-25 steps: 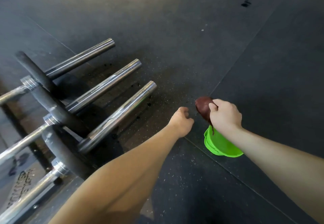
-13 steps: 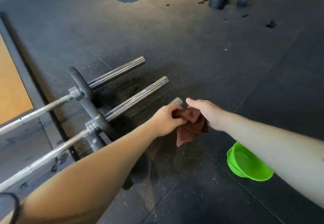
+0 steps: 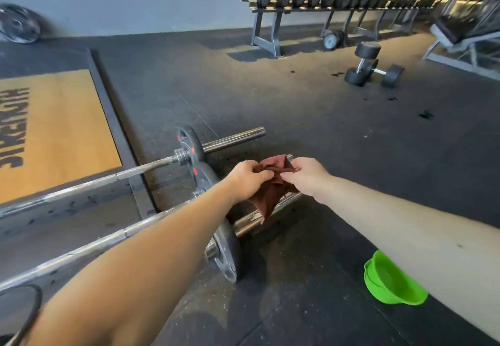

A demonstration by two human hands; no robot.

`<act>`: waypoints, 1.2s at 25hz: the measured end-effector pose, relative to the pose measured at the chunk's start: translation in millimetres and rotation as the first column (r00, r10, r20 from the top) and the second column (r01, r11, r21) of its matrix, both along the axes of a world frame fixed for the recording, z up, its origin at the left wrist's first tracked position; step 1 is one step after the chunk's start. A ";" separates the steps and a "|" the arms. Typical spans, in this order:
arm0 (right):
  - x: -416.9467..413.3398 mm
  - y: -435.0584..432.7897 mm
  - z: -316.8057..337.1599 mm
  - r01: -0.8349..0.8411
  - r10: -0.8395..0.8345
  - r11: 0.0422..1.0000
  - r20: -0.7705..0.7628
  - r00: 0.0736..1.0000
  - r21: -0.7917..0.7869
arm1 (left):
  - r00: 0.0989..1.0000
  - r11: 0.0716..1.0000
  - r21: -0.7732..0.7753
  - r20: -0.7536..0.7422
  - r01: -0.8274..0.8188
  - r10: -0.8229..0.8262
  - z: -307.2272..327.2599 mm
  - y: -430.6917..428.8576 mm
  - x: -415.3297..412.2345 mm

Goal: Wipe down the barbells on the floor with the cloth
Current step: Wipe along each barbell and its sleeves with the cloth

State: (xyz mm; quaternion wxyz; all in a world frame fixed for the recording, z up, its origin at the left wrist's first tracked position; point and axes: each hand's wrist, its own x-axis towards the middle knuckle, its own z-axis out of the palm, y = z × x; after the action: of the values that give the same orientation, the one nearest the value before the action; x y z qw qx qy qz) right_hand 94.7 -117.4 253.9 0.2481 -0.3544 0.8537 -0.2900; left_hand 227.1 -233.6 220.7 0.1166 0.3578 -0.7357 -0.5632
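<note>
Both hands are out front: the left hand (image 3: 247,180) and the right hand (image 3: 308,177) each pinch the top edge of the cloth (image 3: 269,196), fingers curled into the crumpled brown fabric and holding it up between them. The cloth hangs in soft folds, its lower corner dangling across the shiny chrome sleeve of the near barbell (image 3: 251,219); whether it touches is hard to call. Just behind it peeks the round end of the middle barbell (image 3: 108,238), and the far barbell (image 3: 232,139) points a smooth steel sleeve to the right. All three lie side by side on the floor (image 3: 324,142), dark speckled rubber, with thin black round plates (image 3: 186,140) on them. Under the right forearm sits a bright green plastic bowl (image 3: 389,283), well apart from the bars. Off left, a wooden platform (image 3: 59,134).
</note>
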 end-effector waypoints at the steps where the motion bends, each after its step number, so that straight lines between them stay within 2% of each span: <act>1: 9.8 -5.6 4.6 0.022 -0.021 0.999 -0.036 0.999 0.024 | 1.000 1.000 -0.029 -0.002 -0.009 0.009 8.0 -1.2 8.9; 3: 27.7 -13.5 13.8 0.088 -0.087 0.994 -0.022 0.996 0.064 | 0.999 0.996 -0.078 -0.021 -0.031 0.029 16.8 -2.8 19.9; 4: 36.8 -17.1 18.6 0.142 -0.147 0.988 0.094 0.985 0.064 | 0.999 0.995 -0.088 -0.036 -0.043 0.040 19.1 -4.1 25.6; 6: 54.2 -24.6 24.7 0.247 -0.240 0.968 0.452 0.859 0.043 | 0.997 0.995 -0.072 -0.054 -0.067 0.063 20.5 -8.1 33.5; 7: 62.0 -25.7 27.1 0.279 -0.247 0.960 0.570 0.784 0.033 | 0.996 0.995 -0.061 -0.055 -0.073 0.070 20.4 -10.2 35.8; 11: 69.5 -32.3 20.5 0.338 -0.179 0.940 0.764 0.620 -0.054 | 0.997 0.993 -0.097 -0.029 -0.072 0.070 20.9 -14.8 38.2; 15: 80.3 -51.2 21.4 0.390 -0.115 0.911 0.828 0.549 -0.133 | 0.999 0.973 -0.227 -0.004 -0.040 0.040 36.6 -16.3 47.9; 19: 91.6 -76.5 34.3 0.401 -0.025 0.894 0.869 0.494 -0.201 | 0.996 0.952 -0.299 0.051 -0.059 0.078 63.5 -19.8 68.7; 23: 111.9 -93.8 36.7 0.319 -0.024 0.926 0.811 0.585 -0.202 | 0.983 0.944 -0.314 0.115 -0.103 0.146 71.1 -33.9 101.7; 30: 171.9 -135.9 38.0 0.206 0.115 0.921 0.735 0.668 -0.331 | 0.948 0.902 -0.303 -0.012 -0.306 0.318 60.0 -66.4 171.7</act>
State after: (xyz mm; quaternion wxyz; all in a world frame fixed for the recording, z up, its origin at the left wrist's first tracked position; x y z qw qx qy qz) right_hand 266.6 -253.3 291.9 0.4911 -0.2254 0.6121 -0.5774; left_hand 398.8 -300.0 280.7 0.2443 0.4595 -0.7481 -0.4116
